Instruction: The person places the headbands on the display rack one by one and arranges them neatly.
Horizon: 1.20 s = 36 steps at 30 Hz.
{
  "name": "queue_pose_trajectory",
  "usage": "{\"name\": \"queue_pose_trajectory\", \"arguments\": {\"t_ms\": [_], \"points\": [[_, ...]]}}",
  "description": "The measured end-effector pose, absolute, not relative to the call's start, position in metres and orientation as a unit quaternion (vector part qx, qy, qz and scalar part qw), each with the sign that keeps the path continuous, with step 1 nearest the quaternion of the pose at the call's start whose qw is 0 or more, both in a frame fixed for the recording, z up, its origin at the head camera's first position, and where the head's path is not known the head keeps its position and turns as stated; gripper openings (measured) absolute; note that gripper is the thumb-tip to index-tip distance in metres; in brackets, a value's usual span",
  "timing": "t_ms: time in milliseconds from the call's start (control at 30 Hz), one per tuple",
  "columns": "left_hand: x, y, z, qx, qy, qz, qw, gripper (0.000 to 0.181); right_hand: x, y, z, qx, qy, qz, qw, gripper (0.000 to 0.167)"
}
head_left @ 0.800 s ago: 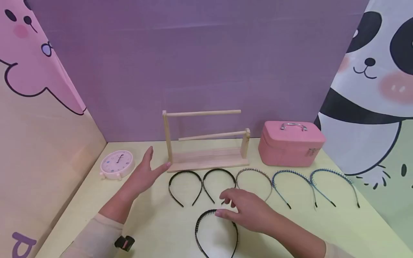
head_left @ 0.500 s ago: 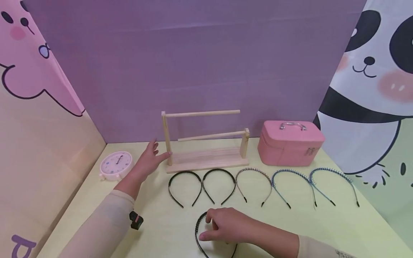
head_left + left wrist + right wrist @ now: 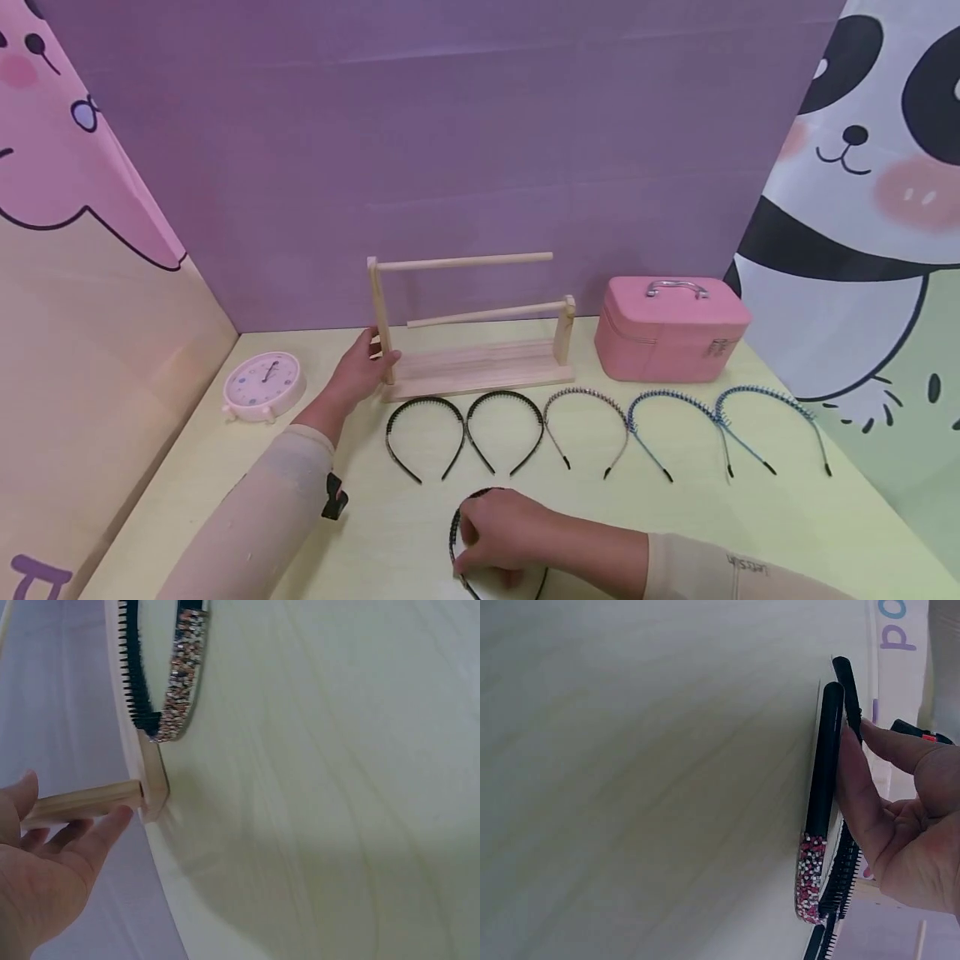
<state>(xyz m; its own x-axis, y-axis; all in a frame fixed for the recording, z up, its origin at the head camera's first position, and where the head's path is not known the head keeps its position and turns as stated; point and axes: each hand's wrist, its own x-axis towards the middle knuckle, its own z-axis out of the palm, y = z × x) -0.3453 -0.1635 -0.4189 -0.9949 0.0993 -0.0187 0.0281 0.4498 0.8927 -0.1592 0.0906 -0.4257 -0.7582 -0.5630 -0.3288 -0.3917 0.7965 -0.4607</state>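
front headband (image 3: 825, 765): partly hidden | clock markings (image 3: 263, 381): too small | panda (image 3: 847, 250): cropped

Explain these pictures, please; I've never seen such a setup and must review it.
No machine here: a person works bare-handed. The wide view comes from a camera worn on the head; the two close ones from cameras on each wrist. On the table are a row of five headbands, a wooden rack, a round clock and a pink case. The left hand grips the rack's left post; the right hand pinches one side of a separate black headband.
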Motion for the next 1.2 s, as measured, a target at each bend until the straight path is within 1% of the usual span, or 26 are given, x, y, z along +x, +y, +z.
{"name": "queue_pose_trajectory", "arguments": {"t_ms": [67,233,300,500,667,833,1000,1200], "points": [[-0.346,-0.163,-0.422,0.037,0.846,0.532,0.027,0.06,-0.159,0.089,-0.427,-0.254,0.917,-0.19,0.243,0.028],[-0.346,-0.162,-0.426,0.023,0.85,0.526,0.014,0.052,-0.158,0.083,-0.428,-0.248,0.916,-0.192,0.251,0.032],[-0.347,-0.162,-0.428,0.019,0.855,0.517,0.013,0.05,-0.159,0.082,-0.428,-0.247,0.914,-0.191,0.258,0.03],[-0.349,-0.164,-0.432,0.025,0.868,0.496,0.003,0.049,-0.162,0.083,-0.428,-0.249,0.917,-0.174,0.259,0.015],[-0.348,-0.165,-0.434,0.031,0.873,0.487,-0.003,0.05,-0.161,0.088,-0.423,-0.247,0.912,-0.184,0.27,0.014],[-0.347,-0.164,-0.435,0.033,0.87,0.492,-0.005,0.049,-0.157,0.1,-0.403,-0.241,0.899,-0.253,0.263,0.015],[-0.349,-0.165,-0.437,0.03,0.875,0.483,-0.004,0.05,-0.166,0.12,-0.367,-0.233,0.884,-0.34,0.222,0.017],[-0.35,-0.166,-0.439,0.029,0.879,0.475,-0.007,0.052,-0.191,0.149,-0.329,-0.201,0.898,-0.364,0.141,0.019]]}}
